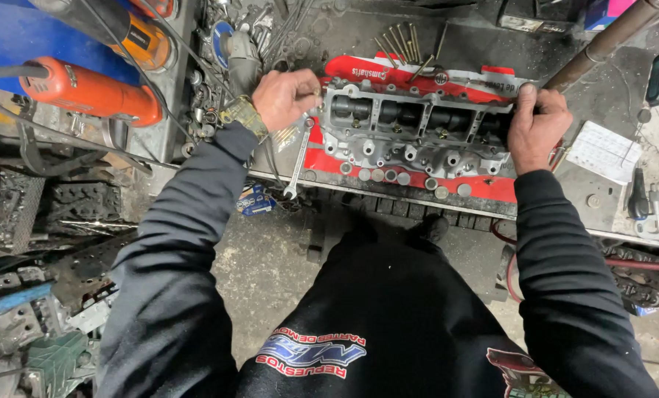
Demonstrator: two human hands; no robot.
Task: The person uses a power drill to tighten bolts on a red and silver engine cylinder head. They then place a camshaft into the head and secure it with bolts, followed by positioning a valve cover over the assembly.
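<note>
Grey cast metal, the cylinder head (418, 133) lay on a red carton (418, 177) at the bench's front edge, the left hand (285, 97) closed on its left end and the right hand (536, 121) clamped over its right end. A careless shift could probably have rolled the loose round discs (388, 175) off the edge, or knocked down the overhanging spanner (298, 158).

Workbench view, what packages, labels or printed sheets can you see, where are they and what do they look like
Red cardboard: flattened under the cylinder head that both hands grip, white printing.
White paper sheet: bench, right of the right hand, rectangular, fine print.
Small blue box: bench front edge, below the left hand.
</note>
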